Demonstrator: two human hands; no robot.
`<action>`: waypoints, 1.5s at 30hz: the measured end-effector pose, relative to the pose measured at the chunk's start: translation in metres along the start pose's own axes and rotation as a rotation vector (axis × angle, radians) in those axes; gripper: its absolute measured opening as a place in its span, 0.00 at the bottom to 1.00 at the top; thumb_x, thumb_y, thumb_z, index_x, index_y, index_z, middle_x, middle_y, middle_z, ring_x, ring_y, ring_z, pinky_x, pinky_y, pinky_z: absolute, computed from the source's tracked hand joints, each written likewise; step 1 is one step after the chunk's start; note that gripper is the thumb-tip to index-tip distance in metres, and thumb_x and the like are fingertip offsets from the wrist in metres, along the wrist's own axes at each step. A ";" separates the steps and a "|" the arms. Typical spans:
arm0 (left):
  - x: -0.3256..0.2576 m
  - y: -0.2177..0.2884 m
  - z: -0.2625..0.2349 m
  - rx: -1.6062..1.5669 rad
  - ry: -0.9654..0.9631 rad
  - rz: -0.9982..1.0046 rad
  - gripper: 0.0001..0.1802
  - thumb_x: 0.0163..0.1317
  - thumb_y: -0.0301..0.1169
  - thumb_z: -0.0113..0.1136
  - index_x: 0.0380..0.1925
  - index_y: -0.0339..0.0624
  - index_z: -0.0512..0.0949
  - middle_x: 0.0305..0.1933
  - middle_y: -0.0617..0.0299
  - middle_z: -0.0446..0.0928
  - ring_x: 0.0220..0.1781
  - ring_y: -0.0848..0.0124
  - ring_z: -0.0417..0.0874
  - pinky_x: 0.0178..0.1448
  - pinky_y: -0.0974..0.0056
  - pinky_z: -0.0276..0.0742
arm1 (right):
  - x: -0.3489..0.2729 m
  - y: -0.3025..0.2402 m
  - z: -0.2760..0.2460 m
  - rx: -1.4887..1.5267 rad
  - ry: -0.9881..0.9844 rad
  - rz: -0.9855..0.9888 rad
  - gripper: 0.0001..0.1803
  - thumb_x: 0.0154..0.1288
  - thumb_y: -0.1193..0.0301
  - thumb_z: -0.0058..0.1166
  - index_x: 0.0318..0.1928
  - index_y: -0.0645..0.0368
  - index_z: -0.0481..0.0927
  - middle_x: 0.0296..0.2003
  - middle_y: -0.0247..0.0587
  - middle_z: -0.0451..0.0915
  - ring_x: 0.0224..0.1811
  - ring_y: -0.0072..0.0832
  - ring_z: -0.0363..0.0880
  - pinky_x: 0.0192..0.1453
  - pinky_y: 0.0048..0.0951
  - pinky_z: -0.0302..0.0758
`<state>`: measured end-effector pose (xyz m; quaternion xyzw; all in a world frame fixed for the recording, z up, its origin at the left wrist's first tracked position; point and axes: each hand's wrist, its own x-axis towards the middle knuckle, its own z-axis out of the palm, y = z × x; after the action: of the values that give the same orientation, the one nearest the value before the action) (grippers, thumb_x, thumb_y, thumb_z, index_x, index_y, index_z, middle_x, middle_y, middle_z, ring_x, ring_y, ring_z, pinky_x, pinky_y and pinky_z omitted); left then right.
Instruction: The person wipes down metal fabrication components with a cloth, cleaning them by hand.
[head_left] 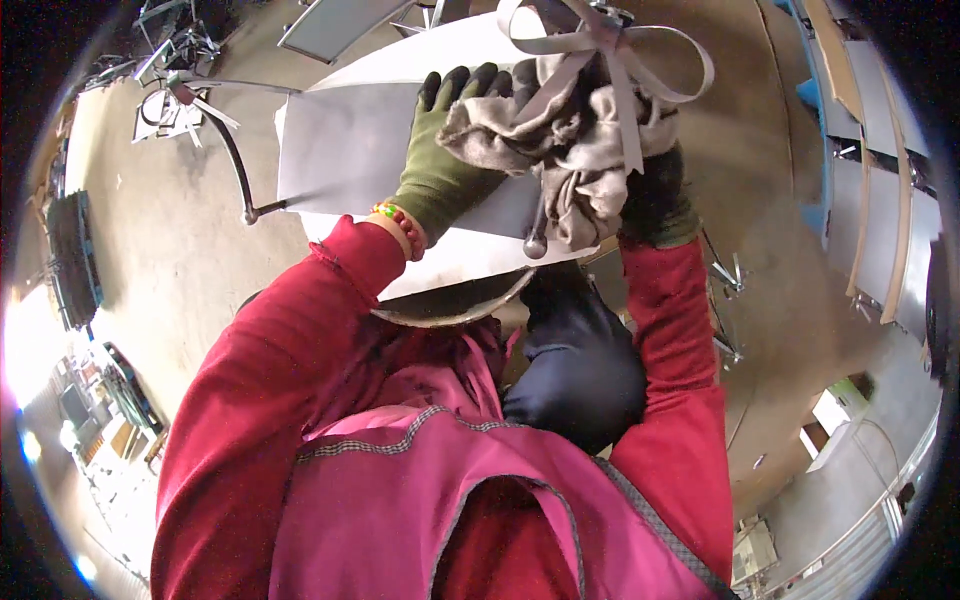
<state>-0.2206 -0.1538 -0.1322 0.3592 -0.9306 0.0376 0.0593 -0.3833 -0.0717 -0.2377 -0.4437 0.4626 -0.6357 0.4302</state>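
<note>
My left hand (440, 165), in a green glove with black fingertips, grips a crumpled beige cloth (575, 150) from the left. My right hand (655, 200), also in a green glove, is under the same cloth and mostly hidden by it. The cloth lies against a looped grey metal strip (640, 60) shaped like a bow. Below both hands a flat grey metal sheet (340, 150) rests on a round white table (440, 275). Both of my sleeves are red.
A bent metal rod (235, 160) curves off the sheet's left side. Metal frames (170, 95) stand on the brown floor at the upper left. Grey and tan panels (880, 190) lean at the right. A dark knee (575, 370) is under the table edge.
</note>
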 end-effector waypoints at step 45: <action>-0.003 0.003 -0.003 -0.167 0.045 -0.011 0.31 0.51 0.46 0.55 0.54 0.44 0.68 0.60 0.49 0.65 0.62 0.50 0.63 0.67 0.48 0.52 | -0.034 0.000 0.058 0.122 1.149 0.315 0.18 0.65 0.60 0.44 0.31 0.63 0.76 0.29 0.46 0.77 0.20 0.25 0.71 0.22 0.20 0.70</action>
<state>-0.2199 -0.1494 -0.1298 0.3570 -0.9271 -0.0324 0.1099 -0.3193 -0.0512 -0.2328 0.0704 0.6441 -0.7276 0.2251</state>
